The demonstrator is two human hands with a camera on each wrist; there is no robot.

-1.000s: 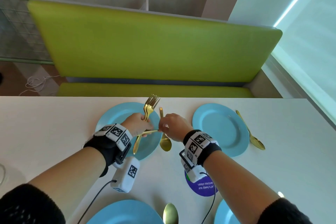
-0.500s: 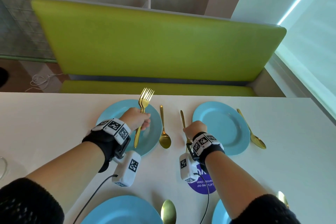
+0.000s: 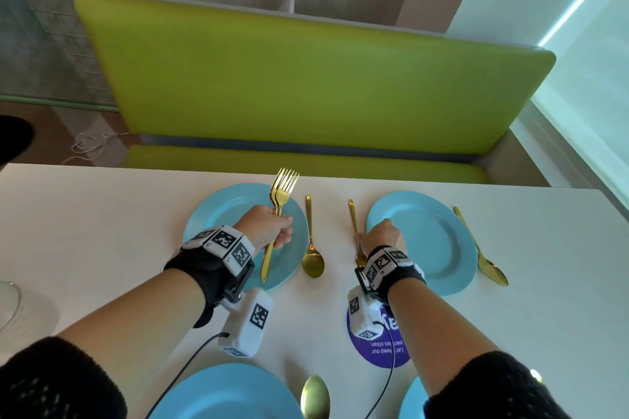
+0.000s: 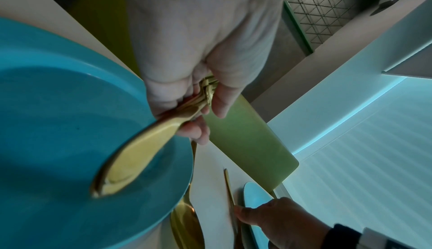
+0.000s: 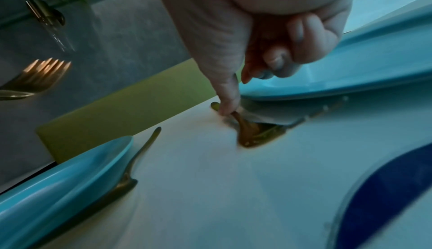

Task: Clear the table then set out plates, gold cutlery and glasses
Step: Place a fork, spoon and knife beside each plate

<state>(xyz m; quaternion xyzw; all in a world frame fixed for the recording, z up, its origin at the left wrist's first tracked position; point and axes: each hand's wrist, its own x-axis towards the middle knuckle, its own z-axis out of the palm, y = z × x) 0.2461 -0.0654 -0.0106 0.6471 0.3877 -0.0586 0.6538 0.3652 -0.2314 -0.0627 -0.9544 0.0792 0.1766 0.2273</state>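
Observation:
My left hand point(image 3: 272, 228) point(image 4: 187, 86) grips a bundle of gold forks point(image 3: 284, 187) point(image 4: 140, 151), tines pointing away, above the far left blue plate point(image 3: 218, 214) point(image 4: 58, 105). One gold fork point(image 3: 353, 214) point(image 5: 252, 134) lies flat on the white table point(image 3: 85, 231), just left of the far right blue plate point(image 3: 432, 235) point(image 5: 350, 68). My right hand point(image 3: 383, 235) point(image 5: 257, 31) is over it. The thumb tip presses on the handle and the other fingers are curled above it, not touching. A gold spoon point(image 3: 312, 262) point(image 5: 142, 151) lies between the two plates.
Another gold spoon point(image 3: 490, 265) lies right of the far right plate. Two near blue plates point(image 3: 221, 395) point(image 3: 412, 401), a near spoon point(image 3: 315, 395) and a purple round sticker point(image 3: 377, 347) are close to me. A glass point(image 3: 8, 303) is at the left edge. A green bench point(image 3: 306, 95) stands beyond the table.
My right hand took one fork from the left hand's bundle, carried it right and laid it beside the far right plate. The left hand stayed over the far left plate.

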